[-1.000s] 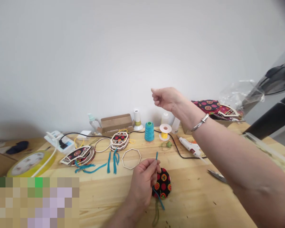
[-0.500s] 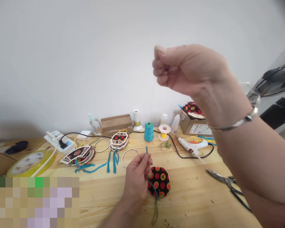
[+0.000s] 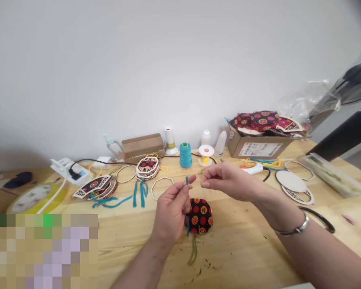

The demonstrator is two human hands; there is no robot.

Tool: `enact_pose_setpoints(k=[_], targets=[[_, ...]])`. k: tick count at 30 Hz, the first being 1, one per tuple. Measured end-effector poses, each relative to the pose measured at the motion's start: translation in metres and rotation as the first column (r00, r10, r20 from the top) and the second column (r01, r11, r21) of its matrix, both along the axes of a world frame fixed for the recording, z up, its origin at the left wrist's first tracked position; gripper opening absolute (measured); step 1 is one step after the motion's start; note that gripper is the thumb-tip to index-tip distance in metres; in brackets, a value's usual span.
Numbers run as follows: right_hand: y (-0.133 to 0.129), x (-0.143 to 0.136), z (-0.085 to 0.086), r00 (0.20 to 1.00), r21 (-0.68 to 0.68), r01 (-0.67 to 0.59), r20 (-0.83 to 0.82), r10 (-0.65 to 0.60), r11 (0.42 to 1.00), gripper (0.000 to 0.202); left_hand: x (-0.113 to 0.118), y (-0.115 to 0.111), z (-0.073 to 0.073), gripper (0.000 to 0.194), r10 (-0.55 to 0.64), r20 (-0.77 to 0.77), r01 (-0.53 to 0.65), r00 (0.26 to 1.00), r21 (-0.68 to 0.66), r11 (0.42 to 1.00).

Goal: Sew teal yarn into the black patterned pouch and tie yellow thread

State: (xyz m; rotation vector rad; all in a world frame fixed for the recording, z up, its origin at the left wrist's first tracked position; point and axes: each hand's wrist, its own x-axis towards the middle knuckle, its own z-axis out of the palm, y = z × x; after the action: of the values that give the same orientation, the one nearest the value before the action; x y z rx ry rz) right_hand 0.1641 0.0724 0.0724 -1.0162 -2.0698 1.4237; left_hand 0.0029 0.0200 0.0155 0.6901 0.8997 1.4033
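My left hand (image 3: 172,206) is closed on a teal cord (image 3: 187,181), whose tip stands up above the pinched thumb and finger. Lower down, the cord hangs over a round patterned fabric piece (image 3: 202,216), with an olive green loop (image 3: 193,252) at its bottom edge. To the right of the cord tip, my right hand (image 3: 224,180) is pinched closed; anything between its fingertips is too small to make out. Part of the fabric piece is hidden behind my left hand.
Behind my hands stand a teal thread cone (image 3: 185,155), a yellow thread spool (image 3: 206,150) and white bottles. A glue gun (image 3: 252,168) lies beyond my right hand, near a cardboard box (image 3: 255,146) of fabric pieces. Patterned ornaments (image 3: 148,167) sit left.
My right hand has come down from high above the table to beside my left hand. The left hand still pinches the cord. More of the box and the table's right side shows.
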Motion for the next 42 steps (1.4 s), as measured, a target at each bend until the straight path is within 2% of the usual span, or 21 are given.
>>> enact_pose_setpoints(k=[5,10,13,17,20,23,25,27,30,33,36,42], targets=[[0.003,0.002,-0.011,0.997,-0.066,0.061,-0.048,-0.064,0.996,0.018,0.001,-0.001,-0.011,0.015,-0.099,-0.09,0.097,0.991,-0.03,0.995],[0.004,0.001,-0.022,0.996,-0.079,0.066,-0.049,-0.07,0.995,0.014,0.001,-0.001,-0.01,0.016,-0.146,-0.13,0.14,0.981,-0.052,0.989],[0.003,0.001,-0.027,0.996,0.031,0.087,0.009,-0.088,0.996,0.015,0.002,-0.001,-0.008,0.015,-0.173,-0.097,0.166,0.98,-0.073,0.983],[0.001,0.001,-0.029,0.977,0.248,0.15,0.113,-0.183,0.957,0.013,0.003,-0.001,-0.007,0.013,-0.198,-0.061,0.191,0.978,-0.112,0.975],[0.002,0.0,-0.029,0.977,0.316,0.157,0.089,-0.193,0.936,0.013,0.003,-0.001,-0.008,0.013,-0.182,-0.059,0.173,0.982,-0.128,0.976],[0.007,0.0,-0.035,0.953,0.339,0.273,0.032,-0.301,0.9,0.019,0.003,0.001,-0.008,0.014,-0.157,-0.034,0.151,0.987,-0.134,0.979],[0.011,0.0,-0.04,0.929,0.27,0.358,-0.003,-0.371,0.894,0.023,0.002,0.002,-0.008,0.014,-0.138,-0.014,0.135,0.99,-0.134,0.982],[0.014,0.001,-0.046,0.926,0.107,0.376,-0.024,-0.376,0.92,0.024,0.002,0.003,-0.008,0.013,-0.116,0.004,0.116,0.993,-0.128,0.985],[0.013,-0.001,-0.052,0.946,-0.216,0.303,-0.047,-0.32,0.928,0.019,0.001,0.003,-0.008,0.012,-0.092,0.024,0.094,0.995,-0.114,0.989],[0.009,-0.006,-0.054,0.948,-0.454,0.211,-0.121,-0.295,0.866,0.025,0.0,0.003,-0.008,0.011,-0.089,0.023,0.091,0.996,-0.104,0.99],[0.007,-0.01,-0.055,0.922,-0.532,0.171,-0.21,-0.325,0.829,0.026,0.0,0.003,-0.008,0.011,-0.101,0.018,0.102,0.995,-0.104,0.989],[0.006,-0.013,-0.055,0.877,-0.506,0.224,-0.268,-0.398,0.833,0.022,0.002,0.002,-0.008,0.014,-0.121,0.015,0.122,0.993,-0.111,0.986]])
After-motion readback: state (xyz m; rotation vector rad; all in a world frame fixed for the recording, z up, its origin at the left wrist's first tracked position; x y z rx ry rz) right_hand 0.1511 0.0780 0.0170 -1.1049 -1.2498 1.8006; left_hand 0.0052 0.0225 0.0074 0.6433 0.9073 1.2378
